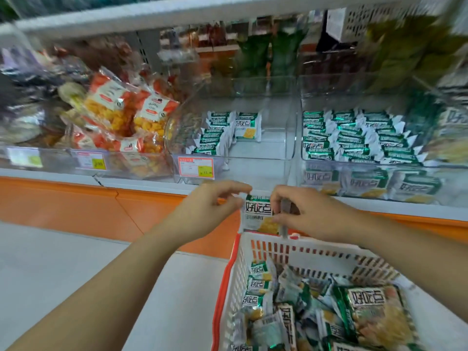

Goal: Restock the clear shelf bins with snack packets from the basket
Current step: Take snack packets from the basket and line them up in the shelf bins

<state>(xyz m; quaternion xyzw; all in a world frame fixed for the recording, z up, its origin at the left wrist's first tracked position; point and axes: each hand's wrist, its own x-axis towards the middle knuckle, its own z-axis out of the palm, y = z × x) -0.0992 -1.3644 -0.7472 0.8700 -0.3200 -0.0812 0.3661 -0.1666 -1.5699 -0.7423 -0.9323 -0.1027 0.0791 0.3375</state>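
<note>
Packets [217, 134] filled only part of the bin [268, 158], the basket [316, 252] held plenty, left hand [210, 209] and right hand [306, 211] pinching one packet [258, 215]

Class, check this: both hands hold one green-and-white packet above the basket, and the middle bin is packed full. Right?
No. In the head view the middle bin is mostly bare, with a few packets at its left. The rest holds: left hand and right hand hold the packet above the basket.
</note>
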